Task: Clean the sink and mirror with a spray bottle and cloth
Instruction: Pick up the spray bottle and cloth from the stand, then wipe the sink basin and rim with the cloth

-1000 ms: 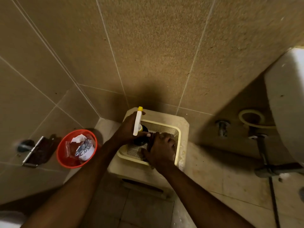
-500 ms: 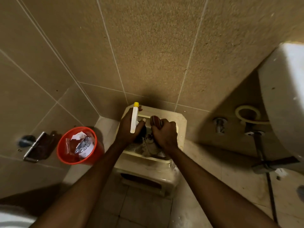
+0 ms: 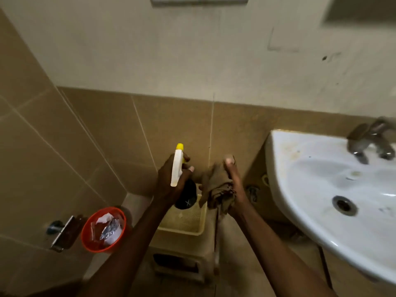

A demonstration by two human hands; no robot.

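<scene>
My left hand (image 3: 169, 185) grips a spray bottle (image 3: 177, 168) with a white trigger head, a yellow nozzle and a dark body, held upright above the floor. Just to its right, my right hand (image 3: 234, 185) clutches a crumpled brown cloth (image 3: 216, 189) that hangs down from the fingers. The white sink (image 3: 321, 179) is at the right, with a metal tap (image 3: 370, 140) at its back and a round drain (image 3: 344, 205). Both hands are left of the sink's rim and apart from it. The mirror is not clearly visible.
Below my hands a cream mesh basket (image 3: 184, 221) rests on a small plastic stool (image 3: 182, 260). A red bin (image 3: 102, 230) with rubbish stands at the left floor corner, next to a metal paper holder (image 3: 62, 232) on the tiled wall.
Both hands have lifted out of the basket with the spray bottle and the cloth. The view has tilted up, bringing the top of the sink and the tap into sight.
</scene>
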